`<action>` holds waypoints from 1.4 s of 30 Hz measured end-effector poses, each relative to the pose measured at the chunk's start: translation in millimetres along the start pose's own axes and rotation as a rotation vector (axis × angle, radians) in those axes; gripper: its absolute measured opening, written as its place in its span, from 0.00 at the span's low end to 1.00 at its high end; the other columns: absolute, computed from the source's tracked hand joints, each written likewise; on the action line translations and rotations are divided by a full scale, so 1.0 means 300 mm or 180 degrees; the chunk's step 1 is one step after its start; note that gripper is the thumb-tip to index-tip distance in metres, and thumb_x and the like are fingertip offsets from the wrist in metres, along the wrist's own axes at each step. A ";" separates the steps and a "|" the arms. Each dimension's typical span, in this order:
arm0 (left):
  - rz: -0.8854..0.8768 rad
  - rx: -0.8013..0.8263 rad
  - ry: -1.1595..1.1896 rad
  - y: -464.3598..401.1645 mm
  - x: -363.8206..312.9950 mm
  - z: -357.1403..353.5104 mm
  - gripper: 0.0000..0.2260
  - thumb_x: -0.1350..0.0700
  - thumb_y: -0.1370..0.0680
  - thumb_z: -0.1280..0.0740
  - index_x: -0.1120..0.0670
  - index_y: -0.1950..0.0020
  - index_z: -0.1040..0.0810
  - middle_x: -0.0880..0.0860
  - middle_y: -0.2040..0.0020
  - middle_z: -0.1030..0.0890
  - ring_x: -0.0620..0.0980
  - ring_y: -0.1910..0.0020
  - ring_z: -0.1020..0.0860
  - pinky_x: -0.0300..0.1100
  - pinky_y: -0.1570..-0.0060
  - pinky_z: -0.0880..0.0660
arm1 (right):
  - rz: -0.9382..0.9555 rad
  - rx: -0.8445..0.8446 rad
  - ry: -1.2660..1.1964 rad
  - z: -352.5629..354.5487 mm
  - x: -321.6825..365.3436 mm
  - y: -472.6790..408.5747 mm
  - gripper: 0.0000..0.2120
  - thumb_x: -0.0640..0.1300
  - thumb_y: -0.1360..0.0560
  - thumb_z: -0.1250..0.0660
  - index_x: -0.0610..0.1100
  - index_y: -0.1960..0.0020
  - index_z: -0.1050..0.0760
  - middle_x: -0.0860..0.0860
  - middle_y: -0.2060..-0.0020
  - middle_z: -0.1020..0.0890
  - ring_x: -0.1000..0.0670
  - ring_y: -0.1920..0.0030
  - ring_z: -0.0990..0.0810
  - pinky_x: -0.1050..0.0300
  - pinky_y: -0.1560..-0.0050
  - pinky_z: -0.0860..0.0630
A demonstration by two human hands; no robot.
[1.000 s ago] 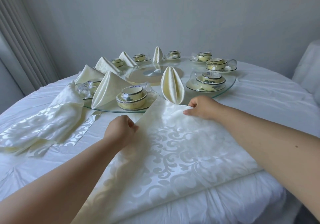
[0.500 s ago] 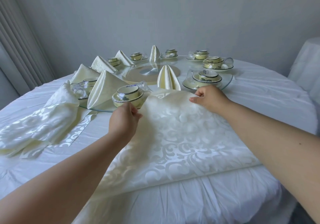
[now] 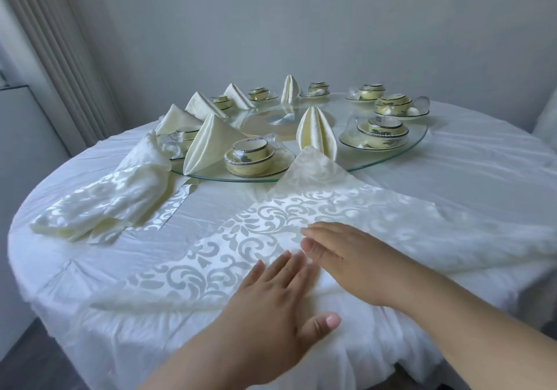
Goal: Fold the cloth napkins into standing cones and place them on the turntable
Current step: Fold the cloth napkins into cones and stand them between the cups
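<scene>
A cream damask napkin (image 3: 301,209) lies spread as a diamond on the white tablecloth, its far corner touching the glass turntable (image 3: 401,156). My left hand (image 3: 277,296) lies flat on the napkin's near part, fingers straight. My right hand (image 3: 346,257) rests flat beside it, fingers stretched to the left. Several folded napkin cones stand on the turntable, among them one at the front middle (image 3: 316,133) and one at the front left (image 3: 208,145).
A pile of unfolded napkins (image 3: 105,200) lies on the table at the left. Yellow bowls on saucers (image 3: 250,160) and glasses ring the turntable. A curtain hangs at the far left. The table's near edge drops off just below my hands.
Both hands let go of the napkin's far corner and drew back toward me. They now lie flat on its near part, and the napkin lies spread out.
</scene>
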State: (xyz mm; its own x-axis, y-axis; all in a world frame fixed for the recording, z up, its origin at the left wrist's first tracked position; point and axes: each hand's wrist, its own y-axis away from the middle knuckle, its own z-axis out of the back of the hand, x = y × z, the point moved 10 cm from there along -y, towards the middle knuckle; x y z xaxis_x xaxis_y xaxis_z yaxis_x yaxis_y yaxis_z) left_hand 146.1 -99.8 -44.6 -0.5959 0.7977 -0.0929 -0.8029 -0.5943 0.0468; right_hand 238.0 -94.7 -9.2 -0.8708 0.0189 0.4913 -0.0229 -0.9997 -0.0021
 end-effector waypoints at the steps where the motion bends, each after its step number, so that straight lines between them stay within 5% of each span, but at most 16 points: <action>1: -0.0043 -0.0062 -0.0010 0.004 0.001 0.004 0.38 0.28 0.29 0.61 0.43 0.23 0.65 0.42 0.23 0.64 0.41 0.25 0.65 0.47 0.25 0.62 | -0.0044 0.0213 0.0046 -0.043 -0.006 0.012 0.37 0.69 0.28 0.61 0.55 0.24 0.44 0.61 0.24 0.44 0.62 0.25 0.50 0.62 0.26 0.54; 6: -0.0023 -0.0199 -0.0186 0.041 0.039 -0.002 0.36 0.30 0.27 0.60 0.43 0.22 0.61 0.44 0.21 0.60 0.43 0.24 0.63 0.45 0.25 0.61 | 0.0033 0.0498 0.0662 -0.119 -0.046 0.008 0.58 0.78 0.49 0.81 0.56 0.23 0.60 0.63 0.25 0.61 0.65 0.28 0.66 0.59 0.26 0.65; 16: 0.0172 0.0059 0.0105 0.197 0.298 0.009 0.38 0.25 0.36 0.74 0.32 0.26 0.60 0.35 0.24 0.61 0.33 0.27 0.66 0.36 0.28 0.64 | 0.0094 0.0572 0.1020 -0.134 -0.037 0.014 0.58 0.79 0.50 0.82 0.55 0.24 0.66 0.62 0.26 0.66 0.62 0.29 0.71 0.58 0.26 0.66; 19: 0.0144 0.0107 0.0110 0.193 0.291 0.008 0.33 0.29 0.30 0.68 0.34 0.25 0.59 0.36 0.23 0.60 0.35 0.26 0.65 0.38 0.27 0.62 | 0.0410 0.0133 0.0748 -0.120 0.091 0.010 0.49 0.79 0.38 0.67 0.58 0.23 0.52 0.68 0.29 0.50 0.61 0.25 0.58 0.62 0.26 0.57; 21: 0.0125 0.0096 0.0159 0.187 0.292 0.011 0.32 0.30 0.28 0.65 0.35 0.24 0.56 0.36 0.23 0.58 0.35 0.25 0.63 0.38 0.26 0.61 | 0.0728 -0.0260 0.0379 -0.110 0.196 0.009 0.34 0.73 0.31 0.48 0.59 0.30 0.35 0.69 0.38 0.36 0.63 0.33 0.41 0.67 0.32 0.45; 24: 0.0046 0.0052 0.0780 0.187 0.329 0.037 0.34 0.28 0.29 0.62 0.35 0.26 0.42 0.34 0.24 0.47 0.31 0.26 0.53 0.33 0.28 0.55 | 0.0981 -0.0280 0.0335 -0.158 0.263 -0.008 0.18 0.62 0.28 0.33 0.57 0.41 0.23 0.62 0.50 0.28 0.62 0.46 0.33 0.68 0.43 0.36; 27: 0.0279 0.0015 0.1993 0.203 0.428 0.075 0.31 0.29 0.26 0.54 0.41 0.34 0.25 0.32 0.32 0.31 0.28 0.32 0.37 0.31 0.31 0.44 | 0.1008 -0.0437 0.0468 -0.147 0.281 -0.015 0.14 0.58 0.26 0.33 0.55 0.44 0.21 0.58 0.52 0.25 0.59 0.47 0.30 0.63 0.47 0.33; 30: 0.0357 0.0238 0.2517 0.215 0.465 0.090 0.29 0.35 0.23 0.53 0.46 0.37 0.21 0.35 0.35 0.25 0.31 0.34 0.31 0.28 0.33 0.39 | 0.1240 -0.0634 0.0886 -0.153 0.346 -0.020 0.14 0.59 0.25 0.35 0.53 0.46 0.20 0.55 0.53 0.23 0.54 0.48 0.27 0.59 0.49 0.33; 35: 0.0486 0.0339 0.2523 0.198 0.504 0.109 0.31 0.31 0.25 0.54 0.44 0.40 0.20 0.39 0.40 0.20 0.37 0.38 0.25 0.37 0.33 0.37 | 0.1560 -0.0999 0.1287 -0.199 0.458 -0.048 0.08 0.49 0.36 0.25 0.49 0.68 0.23 0.54 0.72 0.26 0.48 0.70 0.24 0.58 0.71 0.30; 38: 0.0402 0.0390 0.2408 0.215 0.530 0.132 0.30 0.26 0.32 0.40 0.43 0.39 0.20 0.37 0.41 0.20 0.35 0.41 0.24 0.32 0.39 0.32 | 0.1248 -0.0947 0.0977 -0.176 0.431 -0.071 0.07 0.48 0.26 0.32 0.47 0.61 0.23 0.52 0.64 0.23 0.48 0.61 0.25 0.57 0.64 0.31; 40: 0.0369 0.0369 0.1790 0.229 0.567 0.145 0.21 0.38 0.33 0.26 0.40 0.41 0.21 0.33 0.42 0.21 0.32 0.42 0.25 0.30 0.41 0.31 | 0.0923 -0.0837 0.0505 -0.157 0.376 -0.086 0.09 0.49 0.21 0.39 0.48 0.58 0.24 0.53 0.60 0.22 0.50 0.56 0.25 0.55 0.57 0.27; 42: 0.0474 0.0107 0.1262 0.239 0.618 0.173 0.19 0.52 0.31 0.23 0.36 0.45 0.22 0.32 0.46 0.20 0.33 0.45 0.23 0.30 0.43 0.29 | 0.0693 -0.0745 0.0186 -0.150 0.342 -0.100 0.10 0.50 0.21 0.39 0.49 0.59 0.26 0.53 0.61 0.21 0.52 0.58 0.24 0.56 0.56 0.27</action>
State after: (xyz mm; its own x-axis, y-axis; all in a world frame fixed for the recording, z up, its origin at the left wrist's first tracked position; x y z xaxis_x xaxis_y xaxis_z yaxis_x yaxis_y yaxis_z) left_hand -22.9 10.9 -6.8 -0.6577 0.5983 -0.4577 -0.7126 -0.6912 0.1203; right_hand 127.3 -62.3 2.1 -0.8942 -0.1876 0.4064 0.0607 -0.9504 -0.3052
